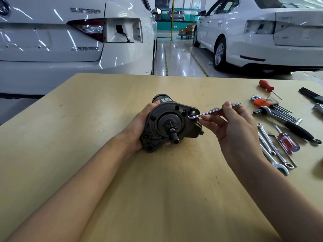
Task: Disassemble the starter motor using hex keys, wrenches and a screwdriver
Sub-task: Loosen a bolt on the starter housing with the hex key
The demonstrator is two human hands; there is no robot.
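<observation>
Right hand (236, 130): fingers (227, 108) pinched on the long arm of a silver hex key (215, 111), short bent end down at the mounting flange of the starter motor (167, 124), right beside the big flange hole; we couldn't tell if the tip was seated in a bolt head. Left hand (139, 126): fingers wrapped around the motor's left side, thumb over the top edge of the housing, holding it with the pinion shaft facing us. Motor sat near the middle of the wooden table (87, 137), lower edge apparently on the surface. To the right of our right hand, loose tools on the table: two combination wrenches (272, 151) lying side by side, a red clear-handled screwdriver (286, 143) just beside them, a black-gripped ratchet wrench (286, 124), a hex key set in an orange holder (267, 104), a small red-handled screwdriver (266, 86) further back, another dark key set (310, 95) at the far right edge. Beyond the table we saw two white cars (78, 41) parked on a glossy floor.
</observation>
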